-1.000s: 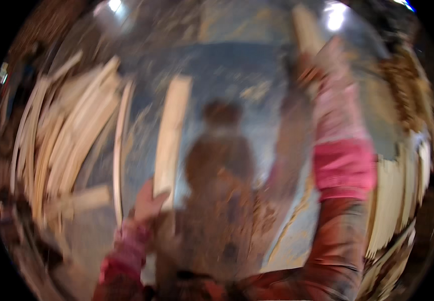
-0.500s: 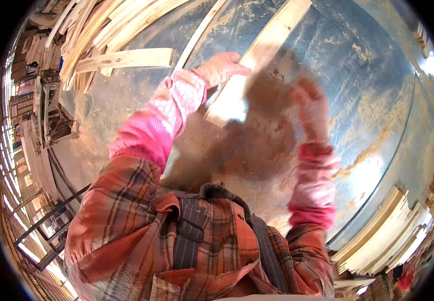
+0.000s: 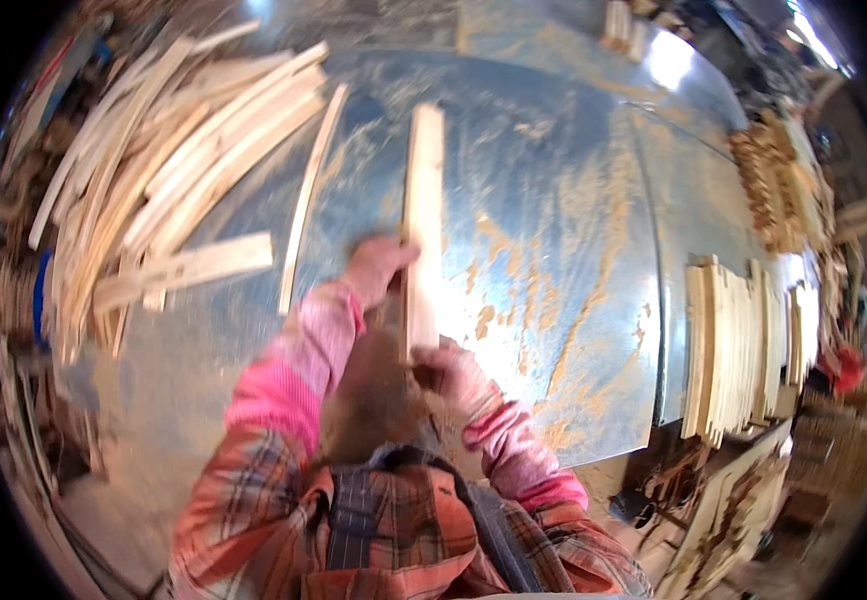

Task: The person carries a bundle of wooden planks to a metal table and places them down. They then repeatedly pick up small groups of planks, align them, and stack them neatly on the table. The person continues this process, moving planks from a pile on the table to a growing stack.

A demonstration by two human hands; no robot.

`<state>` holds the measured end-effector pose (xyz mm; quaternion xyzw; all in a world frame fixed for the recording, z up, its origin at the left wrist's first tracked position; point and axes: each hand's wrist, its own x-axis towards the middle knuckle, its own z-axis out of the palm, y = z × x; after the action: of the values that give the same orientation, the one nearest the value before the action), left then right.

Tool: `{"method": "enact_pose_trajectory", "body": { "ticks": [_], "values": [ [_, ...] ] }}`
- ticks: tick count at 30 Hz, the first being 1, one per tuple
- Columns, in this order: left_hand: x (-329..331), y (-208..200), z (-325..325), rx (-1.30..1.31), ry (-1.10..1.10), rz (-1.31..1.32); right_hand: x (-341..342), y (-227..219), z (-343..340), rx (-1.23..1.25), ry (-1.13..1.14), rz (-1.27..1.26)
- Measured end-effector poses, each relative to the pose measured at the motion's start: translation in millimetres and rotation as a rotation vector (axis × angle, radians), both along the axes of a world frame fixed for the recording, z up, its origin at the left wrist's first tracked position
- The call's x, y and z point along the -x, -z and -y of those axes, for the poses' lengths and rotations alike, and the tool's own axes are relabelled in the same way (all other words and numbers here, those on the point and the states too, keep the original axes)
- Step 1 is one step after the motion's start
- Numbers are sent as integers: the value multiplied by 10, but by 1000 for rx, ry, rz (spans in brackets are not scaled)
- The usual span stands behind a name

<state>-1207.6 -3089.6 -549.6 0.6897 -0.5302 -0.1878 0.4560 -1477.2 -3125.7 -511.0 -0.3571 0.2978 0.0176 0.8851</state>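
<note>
A pale wooden board points away from me over the metal tabletop. My left hand grips its left edge partway along, thumb on top and fingers at the side. At the near end my right hand is closed round the board's corner, with its fingertips partly hidden and a little blurred. To the left of the board lies a thin wooden strip, apart from both hands.
A heap of long wooden strips covers the table's left side, with a short board lying across its near end. Stacked slats stand beyond the right edge, and more stacked wood sits farther back. Sawdust streaks the metal.
My right hand has come in from the right and taken hold of the board's near end. The board now points more straight ahead, and my view has turned toward the right.
</note>
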Motion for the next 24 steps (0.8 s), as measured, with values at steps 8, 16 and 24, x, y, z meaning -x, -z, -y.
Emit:
{"method": "enact_pose_trajectory", "body": {
  "ticks": [8, 16, 24],
  "values": [
    [622, -476, -630, -386, -292, -1093, 551, -580, -518, 12, 189, -189],
    [568, -760, -2020, -358, -519, -1023, 153, -734, 511, 1805, -511, -188],
    [539, -949, -2953, -234, -746, -334, -2932, -1759, 3587, 1206, 423, -45]
  ]
}}
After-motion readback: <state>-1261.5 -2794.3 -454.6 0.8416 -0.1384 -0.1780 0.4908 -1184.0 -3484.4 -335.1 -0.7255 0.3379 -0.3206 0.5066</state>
